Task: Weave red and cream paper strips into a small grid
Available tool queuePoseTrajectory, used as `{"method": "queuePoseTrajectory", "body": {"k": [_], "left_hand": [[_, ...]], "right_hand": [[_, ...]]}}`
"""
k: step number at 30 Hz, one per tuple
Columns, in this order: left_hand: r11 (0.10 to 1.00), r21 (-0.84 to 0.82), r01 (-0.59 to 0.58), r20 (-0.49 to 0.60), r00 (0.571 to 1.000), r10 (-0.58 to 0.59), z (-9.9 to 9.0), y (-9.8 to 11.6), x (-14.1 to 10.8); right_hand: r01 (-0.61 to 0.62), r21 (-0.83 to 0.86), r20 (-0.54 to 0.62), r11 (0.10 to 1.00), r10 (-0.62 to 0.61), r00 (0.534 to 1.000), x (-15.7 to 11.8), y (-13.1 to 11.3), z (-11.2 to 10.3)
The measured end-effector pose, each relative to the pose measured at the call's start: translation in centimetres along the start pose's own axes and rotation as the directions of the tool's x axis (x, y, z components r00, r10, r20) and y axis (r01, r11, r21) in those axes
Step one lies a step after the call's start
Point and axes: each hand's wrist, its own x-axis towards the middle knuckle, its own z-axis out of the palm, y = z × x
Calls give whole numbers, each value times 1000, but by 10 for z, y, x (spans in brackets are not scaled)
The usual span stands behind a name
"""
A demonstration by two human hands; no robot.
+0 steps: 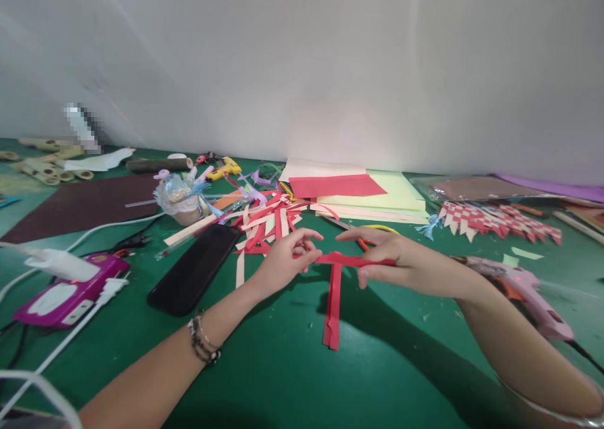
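Observation:
A red paper strip lies crosswise between my hands, joined to a second red strip that runs down toward me in a T shape. My left hand pinches the left end of the crosswise strip between thumb and fingers. Around the right end is my right hand, its thumb and forefinger spread apart above and below the strip. Scissors with orange and yellow handles lie just behind, partly hidden by that hand. A heap of red and cream paper strips lies beyond my left hand.
A black phone and a purple power strip with white cables lie left. At right are a pink glue gun and a red-and-white woven paper piece. Paper sheets lie at the back before a grey partition.

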Motion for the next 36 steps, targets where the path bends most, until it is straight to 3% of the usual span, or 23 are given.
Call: {"method": "queuePoseTrajectory", "body": {"k": [6,11,14,17,22,27,31,36], "left_hand": [[996,-82,-42,70,996,48,16,5,-10],[979,-192,-67,55,995,79,12,7,-7],[974,-226,-15,5,1000,17,9,6,-2],[955,-271,120,65,992,-106,6,5,0],[964,-125,234,205,957,-205,7,4,-2],[982,-31,188,155,971,-181,8,8,-3],[989,-19,147,185,973,-141,7,7,-3],[990,-82,118,182,978,-102,4,4,-2]], "right_hand": [[63,49,93,997,-67,993,14,3,23],[4,56,44,998,-6,999,16,9,27],[-43,53,14,998,42,999,14,9,23],[-45,29,7,999,45,999,14,10,21],[-11,-25,12,1000,12,1000,15,11,21],[-20,-85,47,996,24,999,16,9,23],[-13,-109,27,994,16,1000,16,11,24],[-64,7,-30,998,64,998,16,13,25]]}}
